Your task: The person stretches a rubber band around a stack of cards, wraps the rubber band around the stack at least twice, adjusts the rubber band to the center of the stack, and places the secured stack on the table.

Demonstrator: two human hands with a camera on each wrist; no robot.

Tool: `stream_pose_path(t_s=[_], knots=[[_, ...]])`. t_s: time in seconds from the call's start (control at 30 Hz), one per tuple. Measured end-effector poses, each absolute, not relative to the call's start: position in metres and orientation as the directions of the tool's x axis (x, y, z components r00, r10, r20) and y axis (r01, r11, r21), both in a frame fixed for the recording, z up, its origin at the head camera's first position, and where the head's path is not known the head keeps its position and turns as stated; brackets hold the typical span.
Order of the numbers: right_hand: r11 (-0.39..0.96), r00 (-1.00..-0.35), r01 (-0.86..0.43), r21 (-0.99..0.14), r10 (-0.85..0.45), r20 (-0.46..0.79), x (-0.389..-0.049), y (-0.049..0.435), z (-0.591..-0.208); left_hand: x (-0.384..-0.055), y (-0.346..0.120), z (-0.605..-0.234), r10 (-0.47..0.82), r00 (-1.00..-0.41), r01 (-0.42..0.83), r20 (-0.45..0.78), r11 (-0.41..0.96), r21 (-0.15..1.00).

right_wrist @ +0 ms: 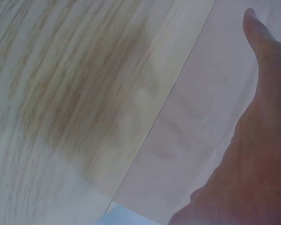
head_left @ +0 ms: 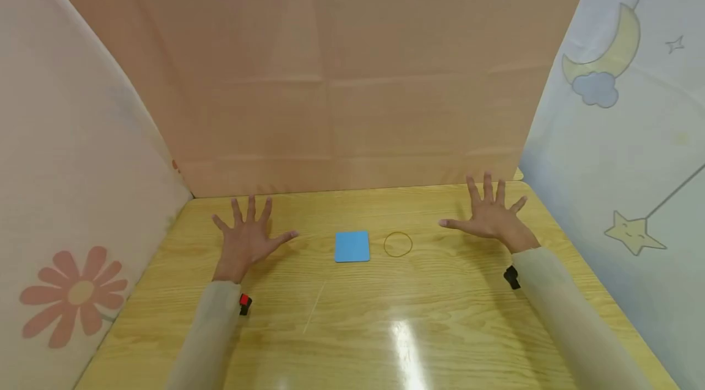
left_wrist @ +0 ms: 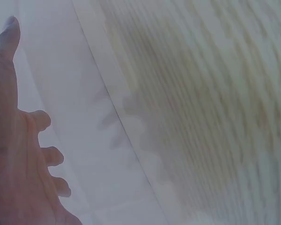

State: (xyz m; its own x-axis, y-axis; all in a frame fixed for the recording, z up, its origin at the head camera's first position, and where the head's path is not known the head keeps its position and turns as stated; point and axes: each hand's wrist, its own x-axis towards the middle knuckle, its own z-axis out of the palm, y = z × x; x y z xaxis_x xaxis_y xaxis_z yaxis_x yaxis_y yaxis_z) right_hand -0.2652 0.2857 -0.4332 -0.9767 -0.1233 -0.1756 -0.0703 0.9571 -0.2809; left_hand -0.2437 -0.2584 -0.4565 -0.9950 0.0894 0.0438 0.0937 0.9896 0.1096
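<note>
Sleeves: we see pale cuffs coming in, the left sleeve [head_left: 206,335] from 8 o'clock and the right sleeve [head_left: 573,322] from 4, with the blue square [head_left: 352,247] as our dial's centre and 12 straight ahead.
Wrist devices: a small black device with a red patch [head_left: 245,309] sits at the left cuff, a plain black one [head_left: 512,277] at the right.
Wood-grain surface [head_left: 462,341]: we find a bright glare at 5 o'clock and a thin pale line [head_left: 313,308] at 7.
Left hand [head_left: 246,244]: at 9 o'clock, well apart from the square, fingers spread wide toward 12, thumb toward 2, holding nothing.
Blue square: it lies flat on the surface, between our two hands.
Yellow ring [head_left: 398,256]: thin and roughly round, it lies at 3 o'clock, near the square but apart from it.
Right hand [head_left: 489,218]: about 3 o'clock, past the ring, fingers fanned wide and thumb toward 9, nothing held.
Side cloths: we have a pink flower [head_left: 81,293] near 9 o'clock, a yellow star [head_left: 635,234] at 3 and a moon [head_left: 622,50] at 2.
Backdrop [head_left: 330,71]: creased, orange-tan cloth rises at 12 o'clock, behind the surface's far edge.
</note>
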Motion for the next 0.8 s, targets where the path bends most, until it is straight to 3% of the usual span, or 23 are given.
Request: stream_pose_path(t_s=[0.37,0.8], knots=[[0.935,-0.974,-0.079,-0.345,-0.146,-0.172,-0.266,0.273,-0.434,-0.248,-0.235,-0.461,0.105,-0.994,0.104,-0.001,0.981,0.165],[0.886,-0.960,-0.206,-0.414,-0.265,-0.088,-0.260,0.249,-0.434,-0.243,-0.205,-0.458,0.182,-0.983,0.159,-0.032,0.922,0.354]])
